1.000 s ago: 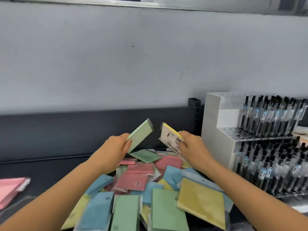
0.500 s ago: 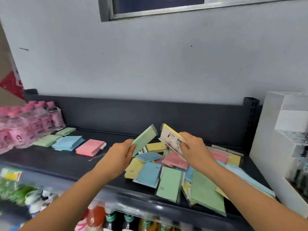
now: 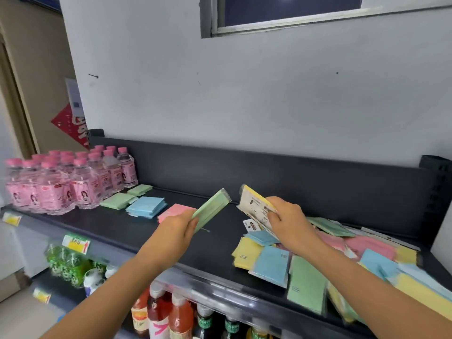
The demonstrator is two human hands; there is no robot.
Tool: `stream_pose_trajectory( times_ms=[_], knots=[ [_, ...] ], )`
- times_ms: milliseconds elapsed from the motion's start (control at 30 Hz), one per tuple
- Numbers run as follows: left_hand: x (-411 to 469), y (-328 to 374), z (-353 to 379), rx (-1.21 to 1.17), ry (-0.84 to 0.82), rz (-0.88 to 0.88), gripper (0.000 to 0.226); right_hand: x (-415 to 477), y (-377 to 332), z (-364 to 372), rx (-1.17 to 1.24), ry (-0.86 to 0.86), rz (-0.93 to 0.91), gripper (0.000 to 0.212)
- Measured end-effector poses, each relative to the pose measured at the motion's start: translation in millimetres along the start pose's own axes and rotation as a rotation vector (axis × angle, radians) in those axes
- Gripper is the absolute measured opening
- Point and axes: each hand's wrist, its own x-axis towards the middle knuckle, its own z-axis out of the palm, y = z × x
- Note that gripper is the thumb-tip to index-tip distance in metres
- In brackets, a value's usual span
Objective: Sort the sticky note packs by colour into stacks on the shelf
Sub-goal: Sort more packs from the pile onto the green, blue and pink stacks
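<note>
My left hand [image 3: 179, 226] grips a green sticky note pack [image 3: 212, 208], held tilted above the black shelf [image 3: 122, 223]. My right hand [image 3: 288, 221] pinches a yellow pack [image 3: 254, 206] whose white printed back faces me. Sorted stacks lie at the left of the shelf: green stack [image 3: 119, 200] with another green pack [image 3: 140, 190] behind it, blue stack [image 3: 146, 207], pink stack [image 3: 175, 211] partly hidden by my left hand. A mixed pile of yellow, blue, green and pink packs [image 3: 318, 263] covers the shelf's right side.
A shrink-wrapped block of pink-capped water bottles [image 3: 66, 182] stands at the shelf's far left. A raised black back panel [image 3: 269, 172] runs behind the shelf. Drink bottles [image 3: 171, 316] fill the lower shelves. A white display edge [image 3: 442, 241] shows at the far right.
The view has swung left and pulled back, bringing the sorted stacks and water bottles into sight. Both hands have moved left over the shelf with the same packs in them.
</note>
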Motion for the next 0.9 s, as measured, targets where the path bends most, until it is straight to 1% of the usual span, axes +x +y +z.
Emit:
stream_pose_trajectory(
  times_ms=[100, 267, 333, 400, 533, 733, 900],
  knots=[
    [1, -27, -11, -0.007, 0.040, 0.016, 0.013, 13, -17, 18, -0.020, 0.003, 0.007, 0.024],
    [13, -78, -30, -0.035, 0.003, 0.011, 0.022, 31, -44, 52, -0.034, 0.013, 0.044, 0.023],
    [19, -105, -40, -0.046, -0.010, 0.041, 0.022, 43, -57, 71, -0.056, 0.026, 0.074, 0.024],
    [24, -111, -40, -0.047, -0.004, 0.064, 0.020, 45, -59, 73, -0.077, 0.018, 0.090, 0.025],
    [39, -144, -47, -0.090, 0.005, 0.119, 0.026, 64, -72, 96, -0.140, 0.013, 0.148, 0.026],
    [64, -166, -42, -0.133, -0.010, 0.128, 0.017, 83, -67, 114, -0.255, -0.034, 0.204, 0.032],
    [87, -164, -34, -0.147, -0.019, 0.122, 0.023, 113, -51, 118, -0.415, -0.084, 0.157, 0.037]
  ],
)
